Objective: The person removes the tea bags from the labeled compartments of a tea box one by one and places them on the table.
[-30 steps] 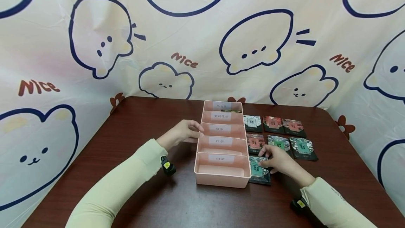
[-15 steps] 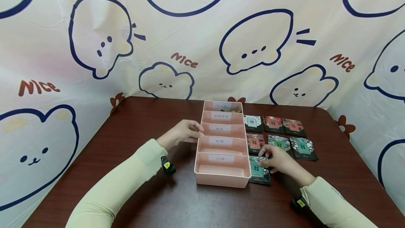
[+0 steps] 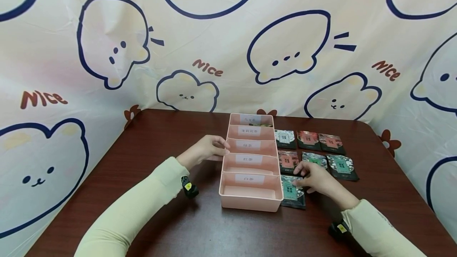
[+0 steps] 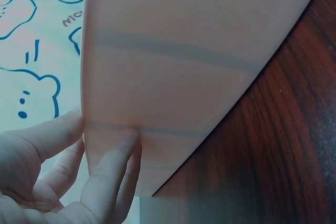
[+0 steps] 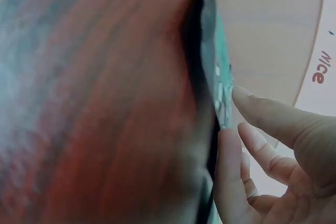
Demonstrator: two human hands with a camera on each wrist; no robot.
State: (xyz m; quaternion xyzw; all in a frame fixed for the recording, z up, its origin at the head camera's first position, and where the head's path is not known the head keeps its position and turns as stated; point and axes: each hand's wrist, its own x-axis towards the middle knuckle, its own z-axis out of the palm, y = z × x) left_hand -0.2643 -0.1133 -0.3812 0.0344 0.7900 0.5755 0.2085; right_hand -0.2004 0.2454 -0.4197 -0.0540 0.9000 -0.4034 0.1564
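Observation:
A long pink divided box (image 3: 250,201) stands in the middle of the table. My left hand (image 3: 207,150) holds its left rim; in the left wrist view the fingers (image 4: 113,171) lie along the outer wall and one fingertip goes behind the rim. My right hand (image 3: 317,179) is at a dark tea sachet with a green label (image 3: 290,193), which lies against the box's near right side. In the right wrist view the thumb is on the sachet (image 5: 223,77) and the index fingertip is at its edge. The hand covers part of the sachet's right side.
Several more tea sachets, among them a red one (image 3: 308,140) and a green-and-white one (image 3: 340,165), lie in two rows right of the box. White labels mark the box's compartments; a sachet (image 3: 260,125) shows in the farthest. A patterned curtain (image 3: 228,43) hangs behind the table.
My right hand has shifted very slightly right, away from the box. The sachet stays in nearly the same place. My left hand and the box have not moved.

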